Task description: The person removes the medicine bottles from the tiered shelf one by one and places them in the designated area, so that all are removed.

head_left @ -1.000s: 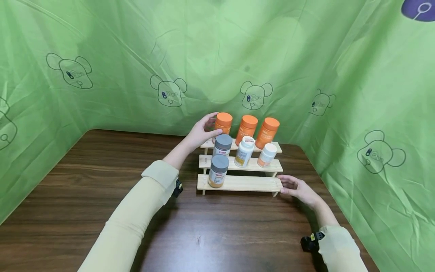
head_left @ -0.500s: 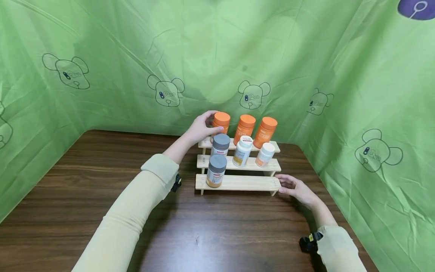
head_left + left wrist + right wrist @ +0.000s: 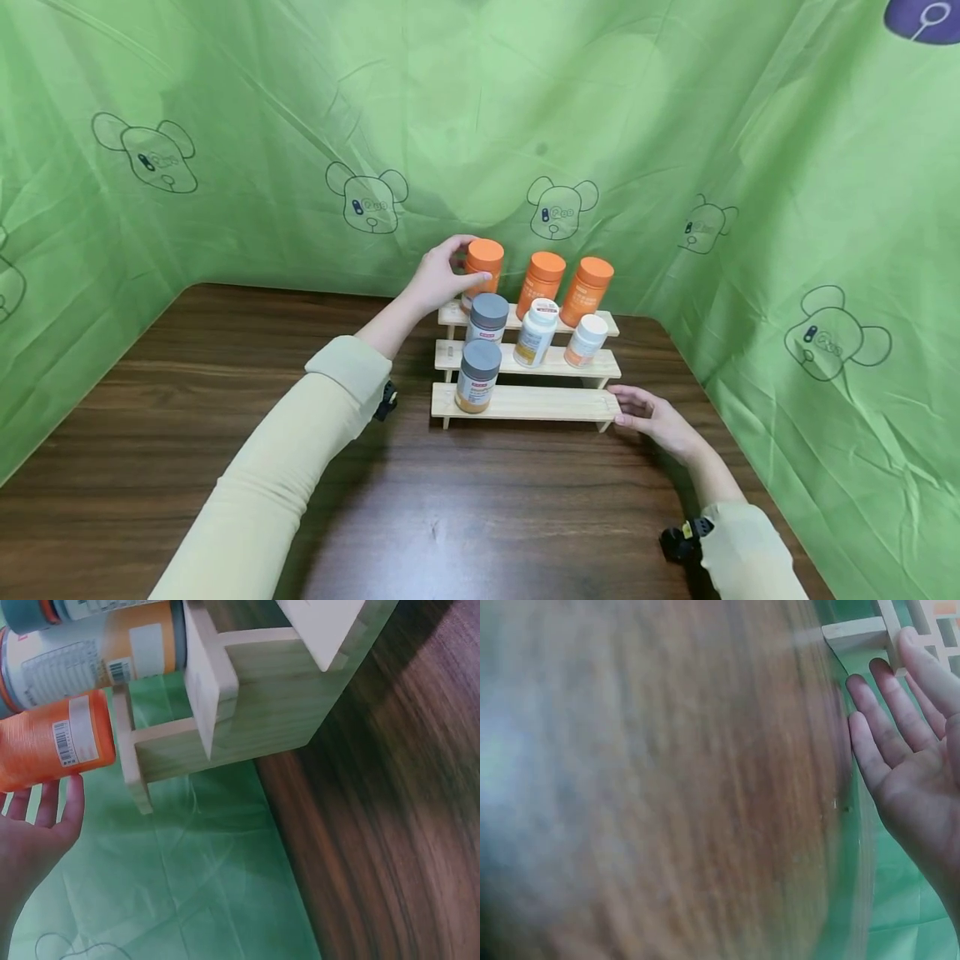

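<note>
Fingers (image 3: 49, 801) of my left hand (image 3: 441, 275) curve round one side of an orange bottle (image 3: 483, 258) while my thumb lies across its front, so that grip is filled. The bottle is roughly upright at the left end of the top tier of the wooden rack (image 3: 547, 403); its lid shows higher than those of the other two orange bottles (image 3: 540, 287) to its right, though I cannot tell whether its base touches the board. I judge it to be stiff, smooth plastic, light enough for one hand, hard to break but apt to slip or turn under a slack hold. The straight wall just below the lid seems the best place to grip, since thumb and fingers can oppose each other there; pinching the lid alone might twist it. Just in front, a grey-lidded bottle (image 3: 489, 311) on the middle tier stands near my thumb, so I would keep my knuckles high and clear of it. My right hand (image 3: 654, 419) has its fingers loosely bent and apart, tips at the right end of the lowest tier; whether they press, I cannot tell. The rack, likely light on this brown surface (image 3: 420, 500), could shift if bumped.
</note>
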The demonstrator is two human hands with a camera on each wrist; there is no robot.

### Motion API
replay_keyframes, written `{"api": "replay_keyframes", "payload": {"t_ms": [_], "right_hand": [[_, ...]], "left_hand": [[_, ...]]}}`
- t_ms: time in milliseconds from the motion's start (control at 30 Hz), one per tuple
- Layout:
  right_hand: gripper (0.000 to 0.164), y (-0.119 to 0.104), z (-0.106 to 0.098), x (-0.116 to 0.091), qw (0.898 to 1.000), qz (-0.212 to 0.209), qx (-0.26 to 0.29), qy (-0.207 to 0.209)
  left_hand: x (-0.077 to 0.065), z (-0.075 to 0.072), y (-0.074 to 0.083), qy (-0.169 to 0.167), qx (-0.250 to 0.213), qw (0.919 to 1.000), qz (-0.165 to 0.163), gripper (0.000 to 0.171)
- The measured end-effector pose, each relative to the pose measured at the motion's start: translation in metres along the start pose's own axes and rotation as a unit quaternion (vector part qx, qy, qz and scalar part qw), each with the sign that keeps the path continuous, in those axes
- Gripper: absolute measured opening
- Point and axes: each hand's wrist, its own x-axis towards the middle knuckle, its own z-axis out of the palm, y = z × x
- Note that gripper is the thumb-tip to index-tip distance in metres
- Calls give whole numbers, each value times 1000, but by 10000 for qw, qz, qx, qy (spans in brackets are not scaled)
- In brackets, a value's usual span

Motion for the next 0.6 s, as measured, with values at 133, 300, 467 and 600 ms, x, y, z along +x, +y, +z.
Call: {"api": "replay_keyframes", "payload": {"t_ms": [133,300,467,600], "right_hand": [[56,0,1,0,10000,-6,7,43],[57,2,1,3,9999,57,93,124],[57,3,2,4,9998,72,129,120],[57,2,2,4,9999,67,70,108]], "left_hand": [[-1,-8,3,126,30,9999,-2,62],[-5,-21,8,196,-65,9998,-7,62],[-10,-34,13,207,-95,9997,22,63],[-14,-46,15,167,-51,9998,26,62]]}}
